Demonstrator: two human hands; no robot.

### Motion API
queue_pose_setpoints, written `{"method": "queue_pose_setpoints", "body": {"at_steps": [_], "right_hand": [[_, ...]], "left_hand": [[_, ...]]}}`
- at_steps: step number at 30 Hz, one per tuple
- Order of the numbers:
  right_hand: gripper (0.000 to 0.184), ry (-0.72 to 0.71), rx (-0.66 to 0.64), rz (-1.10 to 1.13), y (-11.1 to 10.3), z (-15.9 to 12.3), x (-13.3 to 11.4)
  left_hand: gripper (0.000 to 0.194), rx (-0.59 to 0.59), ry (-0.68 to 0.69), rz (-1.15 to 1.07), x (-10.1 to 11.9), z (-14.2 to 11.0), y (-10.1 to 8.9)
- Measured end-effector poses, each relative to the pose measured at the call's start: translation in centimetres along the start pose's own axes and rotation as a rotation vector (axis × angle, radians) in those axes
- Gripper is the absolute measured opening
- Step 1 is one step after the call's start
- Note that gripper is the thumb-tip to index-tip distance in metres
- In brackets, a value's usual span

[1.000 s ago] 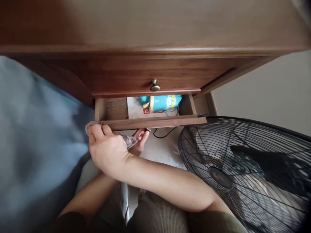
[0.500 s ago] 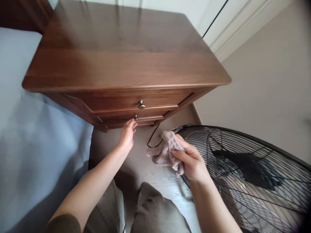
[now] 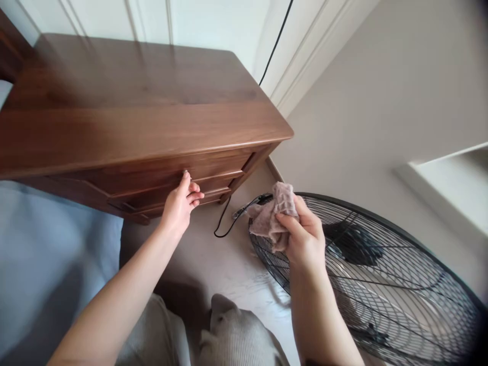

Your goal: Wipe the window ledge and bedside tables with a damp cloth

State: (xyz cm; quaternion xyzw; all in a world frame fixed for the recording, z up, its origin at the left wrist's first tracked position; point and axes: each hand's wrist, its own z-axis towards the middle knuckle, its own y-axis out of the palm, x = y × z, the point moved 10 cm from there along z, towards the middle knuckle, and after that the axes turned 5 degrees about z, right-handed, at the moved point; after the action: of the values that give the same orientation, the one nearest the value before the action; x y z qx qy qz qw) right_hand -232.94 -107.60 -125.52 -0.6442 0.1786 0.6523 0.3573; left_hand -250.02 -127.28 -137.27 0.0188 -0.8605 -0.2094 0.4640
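Observation:
A brown wooden chest of drawers (image 3: 152, 122) stands in front of me. My left hand (image 3: 179, 203) is at the front of its upper drawer (image 3: 213, 163), thumb and forefinger closed on the small knob (image 3: 185, 172), which they mostly hide. The other fingers are loosely curled. In front of the fan, my right hand (image 3: 307, 231) grips a crumpled pinkish-grey cloth (image 3: 272, 216) between thumb and fingers, and part of the cloth hangs to the left.
A large fan with a black wire cage (image 3: 381, 284) takes up the lower right. A black cord (image 3: 219, 231) lies on the floor (image 3: 229, 259) beside it. Light blue bedding (image 3: 57, 254) is at my left. A pale wall (image 3: 343, 127) rises at the right.
My left hand has risen from the lower drawer's knob to the upper one. The right hand has lifted the cloth a little. The view has swung to the right.

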Motion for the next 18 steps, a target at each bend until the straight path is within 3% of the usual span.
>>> {"method": "queue_pose_setpoints", "body": {"at_steps": [5,13,18], "right_hand": [[0.037,-0.065,-0.003,-0.148,0.4,0.0,-1.6],[0.047,-0.293,0.130,-0.486,-0.4,0.8,-4.7],[0.045,-0.458,0.226,-0.800,0.6,0.9,-6.5]], "left_hand": [[0.035,0.033,0.106,0.005,1.4,-0.3,-0.2],[0.037,-0.050,0.196,0.204,-1.7,-7.2,-0.7],[0.043,-0.114,0.221,0.258,-1.5,-8.7,0.0]]}}
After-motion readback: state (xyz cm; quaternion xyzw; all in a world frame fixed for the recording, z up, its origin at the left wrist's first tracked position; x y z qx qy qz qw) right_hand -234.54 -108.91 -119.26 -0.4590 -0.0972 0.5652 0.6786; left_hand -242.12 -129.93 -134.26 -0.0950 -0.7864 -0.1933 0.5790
